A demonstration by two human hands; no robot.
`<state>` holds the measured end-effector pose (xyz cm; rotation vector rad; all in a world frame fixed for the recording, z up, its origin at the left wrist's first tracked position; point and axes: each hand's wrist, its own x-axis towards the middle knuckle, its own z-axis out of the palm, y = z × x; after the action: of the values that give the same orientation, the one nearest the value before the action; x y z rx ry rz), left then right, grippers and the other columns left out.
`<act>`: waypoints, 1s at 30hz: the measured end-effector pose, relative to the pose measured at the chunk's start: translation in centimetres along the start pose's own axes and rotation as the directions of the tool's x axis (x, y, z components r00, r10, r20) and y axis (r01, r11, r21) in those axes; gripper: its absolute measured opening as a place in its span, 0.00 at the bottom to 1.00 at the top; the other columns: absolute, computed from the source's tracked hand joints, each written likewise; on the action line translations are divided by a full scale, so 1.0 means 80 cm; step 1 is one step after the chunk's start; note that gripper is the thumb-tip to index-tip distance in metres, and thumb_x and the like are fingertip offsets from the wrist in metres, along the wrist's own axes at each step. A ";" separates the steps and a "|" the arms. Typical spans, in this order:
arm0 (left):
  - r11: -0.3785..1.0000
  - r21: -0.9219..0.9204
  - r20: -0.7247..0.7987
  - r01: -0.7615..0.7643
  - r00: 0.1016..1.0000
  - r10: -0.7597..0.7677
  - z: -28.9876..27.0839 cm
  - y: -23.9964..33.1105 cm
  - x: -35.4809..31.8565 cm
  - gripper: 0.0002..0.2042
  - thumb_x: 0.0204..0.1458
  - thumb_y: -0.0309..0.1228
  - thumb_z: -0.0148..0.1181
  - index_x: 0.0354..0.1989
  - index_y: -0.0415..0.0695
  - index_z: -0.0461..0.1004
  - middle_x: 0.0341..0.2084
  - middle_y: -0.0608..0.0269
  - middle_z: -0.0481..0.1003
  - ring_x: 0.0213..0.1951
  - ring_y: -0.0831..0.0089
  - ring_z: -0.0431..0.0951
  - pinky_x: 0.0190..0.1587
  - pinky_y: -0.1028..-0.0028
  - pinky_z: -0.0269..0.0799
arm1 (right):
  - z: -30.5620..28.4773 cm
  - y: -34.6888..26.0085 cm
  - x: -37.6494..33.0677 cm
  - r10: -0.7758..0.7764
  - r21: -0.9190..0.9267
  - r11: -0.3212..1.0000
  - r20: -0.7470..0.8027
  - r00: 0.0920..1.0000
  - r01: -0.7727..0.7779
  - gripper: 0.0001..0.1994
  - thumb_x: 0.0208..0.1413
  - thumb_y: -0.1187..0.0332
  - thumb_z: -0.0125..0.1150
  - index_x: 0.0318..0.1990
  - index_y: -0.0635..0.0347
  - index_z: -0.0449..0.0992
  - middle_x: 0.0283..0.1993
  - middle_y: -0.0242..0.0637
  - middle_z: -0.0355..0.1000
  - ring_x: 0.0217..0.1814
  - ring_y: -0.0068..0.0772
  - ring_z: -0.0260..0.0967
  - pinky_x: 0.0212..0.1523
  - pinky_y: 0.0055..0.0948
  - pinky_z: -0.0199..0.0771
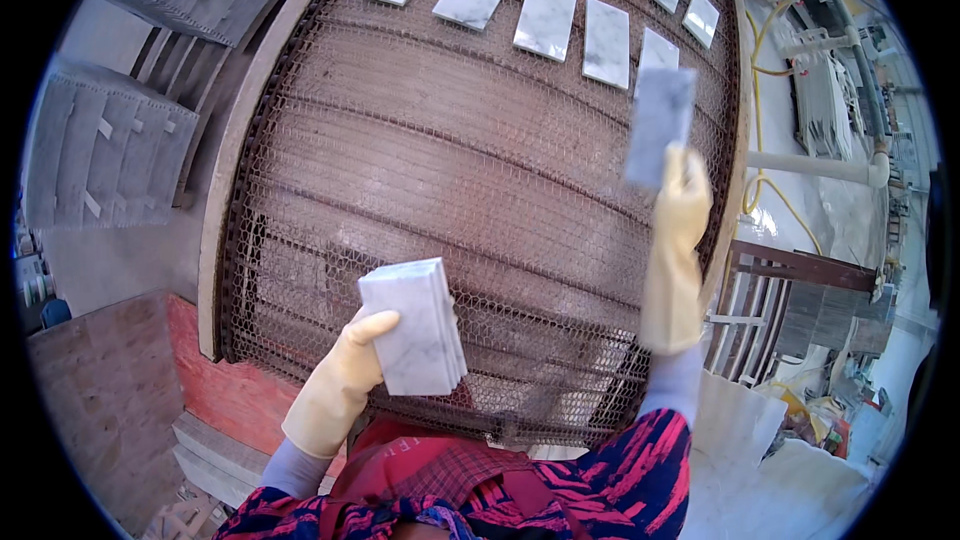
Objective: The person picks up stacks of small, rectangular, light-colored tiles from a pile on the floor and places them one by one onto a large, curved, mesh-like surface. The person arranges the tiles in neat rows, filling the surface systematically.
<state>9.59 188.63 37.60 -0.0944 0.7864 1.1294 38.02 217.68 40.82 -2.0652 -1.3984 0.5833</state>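
Gripped in the left hand (345,380) is a tile stack (413,325), several white marble pcs w/ grey veining, held upright; the gloved thumb is laid across the front face, the other fingers are hidden behind. One tile (660,125) is pinched at its lower edge by the right hand (680,205), arm stretched fwd; the tile is blurred, so its exact tilt cannot be told. Both hands are covered by pale yellow rubber gloves.

The stack is kept near the body, over the near edge of the mesh belt (450,160). The single tile is held over the belt's right side, just short of the right frame rail (738,110) and just below the nearest laid tile.

A row of laid tiles (545,15) is seen flat on the belt's far part, set side by side w/ small gaps, running from upper left to upper right. Between that row and the stack, the brown mesh is bare across most of its width. The belt is bounded by a tan rail (225,190) on the left.

Grey slab packs (105,150) are stacked left of the belt, w/ small white tags on them. A yellow hose (770,190) and a white pipe (815,165) are seen to the right, beyond the rail. A red-brown board (215,380) lies at the lower left.
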 end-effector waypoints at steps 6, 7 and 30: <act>0.995 -0.102 -0.056 0.019 0.998 -0.025 -0.023 -0.022 -0.042 0.44 0.43 0.47 0.73 0.71 0.38 0.68 0.61 0.46 0.77 0.62 0.46 0.78 0.67 0.42 0.73 | 0.012 0.074 0.245 -0.040 -0.032 0.999 -0.082 0.996 0.038 0.23 0.75 0.49 0.54 0.56 0.59 0.83 0.42 0.44 0.84 0.39 0.40 0.82 0.42 0.41 0.78; 0.994 -0.107 -0.080 -0.003 0.997 -0.005 -0.025 -0.024 -0.046 0.45 0.41 0.46 0.74 0.70 0.38 0.69 0.60 0.46 0.78 0.61 0.44 0.78 0.65 0.40 0.74 | 0.012 0.083 0.265 0.029 0.002 1.000 -0.047 0.998 -0.028 0.23 0.75 0.49 0.54 0.57 0.59 0.83 0.42 0.44 0.84 0.39 0.41 0.82 0.43 0.41 0.79; 0.985 -0.004 0.017 -0.174 0.985 0.174 -0.025 0.033 -0.040 0.33 0.67 0.43 0.65 0.74 0.40 0.64 0.64 0.52 0.76 0.63 0.60 0.79 0.67 0.57 0.75 | 0.065 -0.009 -0.311 -0.269 0.355 0.675 0.935 0.232 -0.647 0.29 0.65 0.60 0.73 0.66 0.69 0.73 0.59 0.40 0.80 0.58 0.31 0.78 0.61 0.35 0.78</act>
<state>5.72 186.46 38.90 -0.0182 0.7885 1.2949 25.29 195.82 38.40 -1.0454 -0.9902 2.4639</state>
